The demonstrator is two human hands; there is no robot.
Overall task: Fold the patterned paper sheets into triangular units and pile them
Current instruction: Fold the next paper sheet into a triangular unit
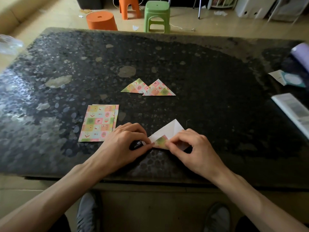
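While my left hand (126,141) pinches a corner of the paper (170,130) on the tabletop (217,106), my right hand (189,146) pinches its patterned flap.

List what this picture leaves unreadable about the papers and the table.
All in the head view:
1. Sheet being folded: near edge covered by the left hand and right hand.
2. Stack: sheet count unclear; near right corner hidden by the left hand.
3. Left triangle: right corner under the right triangle.
4. Items at the right table edge: blurred, cut off by the frame.
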